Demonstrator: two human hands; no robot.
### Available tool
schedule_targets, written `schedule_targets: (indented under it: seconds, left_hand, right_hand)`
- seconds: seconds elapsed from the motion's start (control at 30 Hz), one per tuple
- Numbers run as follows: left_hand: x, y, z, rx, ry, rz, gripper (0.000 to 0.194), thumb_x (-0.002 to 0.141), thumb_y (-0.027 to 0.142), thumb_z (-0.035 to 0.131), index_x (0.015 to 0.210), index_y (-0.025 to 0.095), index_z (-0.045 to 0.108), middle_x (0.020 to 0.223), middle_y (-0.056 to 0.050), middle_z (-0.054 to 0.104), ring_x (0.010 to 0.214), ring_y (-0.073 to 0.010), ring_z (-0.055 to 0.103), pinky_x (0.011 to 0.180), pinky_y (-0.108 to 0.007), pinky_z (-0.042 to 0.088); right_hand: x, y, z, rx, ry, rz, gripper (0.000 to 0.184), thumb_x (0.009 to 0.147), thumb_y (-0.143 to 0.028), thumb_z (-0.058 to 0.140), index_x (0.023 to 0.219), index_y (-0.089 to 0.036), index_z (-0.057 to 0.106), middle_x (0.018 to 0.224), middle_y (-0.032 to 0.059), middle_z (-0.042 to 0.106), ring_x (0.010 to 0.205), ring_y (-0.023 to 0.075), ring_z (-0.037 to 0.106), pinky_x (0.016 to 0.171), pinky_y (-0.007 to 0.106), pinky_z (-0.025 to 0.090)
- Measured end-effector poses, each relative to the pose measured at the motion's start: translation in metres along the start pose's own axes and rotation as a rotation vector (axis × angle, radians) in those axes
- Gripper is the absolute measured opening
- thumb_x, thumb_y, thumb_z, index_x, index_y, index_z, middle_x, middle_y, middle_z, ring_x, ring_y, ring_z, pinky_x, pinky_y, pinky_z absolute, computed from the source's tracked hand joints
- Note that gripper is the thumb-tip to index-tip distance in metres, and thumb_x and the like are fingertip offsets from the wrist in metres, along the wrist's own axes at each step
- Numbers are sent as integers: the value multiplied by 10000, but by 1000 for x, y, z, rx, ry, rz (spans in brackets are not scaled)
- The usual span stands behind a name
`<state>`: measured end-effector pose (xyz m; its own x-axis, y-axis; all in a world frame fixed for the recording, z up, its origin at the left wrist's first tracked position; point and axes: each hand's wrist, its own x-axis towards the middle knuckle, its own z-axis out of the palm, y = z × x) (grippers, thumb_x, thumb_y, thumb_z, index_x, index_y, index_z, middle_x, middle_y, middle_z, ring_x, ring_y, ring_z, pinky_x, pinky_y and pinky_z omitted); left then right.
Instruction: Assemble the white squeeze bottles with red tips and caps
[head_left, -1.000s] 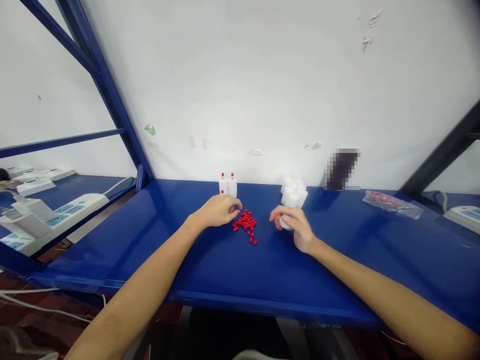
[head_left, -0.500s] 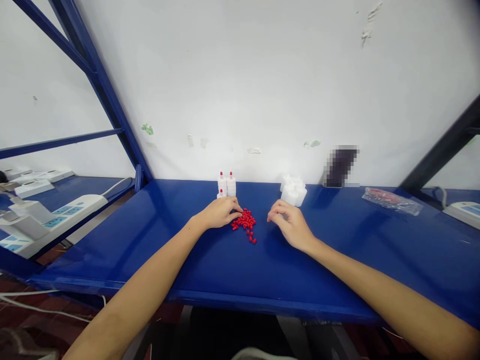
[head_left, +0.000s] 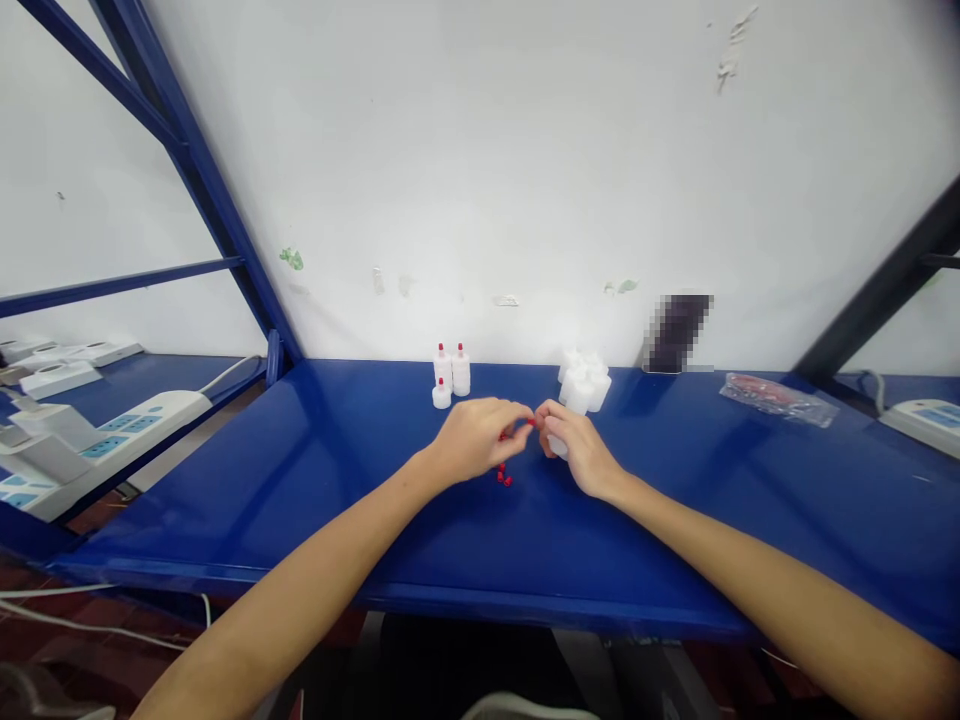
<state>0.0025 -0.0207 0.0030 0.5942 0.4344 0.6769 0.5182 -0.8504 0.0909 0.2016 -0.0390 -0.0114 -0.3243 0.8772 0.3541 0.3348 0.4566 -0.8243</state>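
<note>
My left hand (head_left: 484, 438) is closed in a pinch on a small red cap (head_left: 532, 422) between thumb and forefinger. Close beside it, my right hand (head_left: 577, 447) is wrapped round a white plastic piece (head_left: 557, 446), mostly covered by the fingers. The red cap is held up against the right hand's fingertips; whether it sits on the white piece I cannot tell. Most of the loose red caps (head_left: 504, 478) on the table are hidden behind my left hand. Beyond it stand two taller white pieces (head_left: 461, 375) and one short one (head_left: 442, 397), each with a red tip.
A cluster of white plastic pieces (head_left: 585, 380) stands past my right hand. Farther right lies a clear plastic bag (head_left: 780, 398) with red inside, near a dark pixelated object (head_left: 677, 335) leaning on the wall. Power strips (head_left: 120, 435) lie at left, beyond the blue table (head_left: 300, 500).
My left hand has moved right from the heap, carrying a red cap to my right hand. A white piece now shows in my right hand. The short red-tipped piece is uncovered.
</note>
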Motion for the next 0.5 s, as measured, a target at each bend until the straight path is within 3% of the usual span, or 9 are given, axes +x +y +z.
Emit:
schedule_targets:
  seconds: [0.2,0.5]
  left_hand:
    - [-6,9,14,76,-99,79,121,845,210,533,914,177,627,647,15,628,570,-130,577,562,-243,410]
    - [-6,6,17,184,-94,169,100,875,228,526,936,185,593,654,1,663,580,-156,634,585,-265,441]
  right_hand:
    - [-5,-9,-2,-317,-77,-80,60,861,-280,478,869,-227,451,711,-36,595,621,159,528,642,285,368]
    - [-6,-18,0,-542,-85,-48,60,853,-239,468,907,-233,444,714,-27,579,638,175,535,609,274,327]
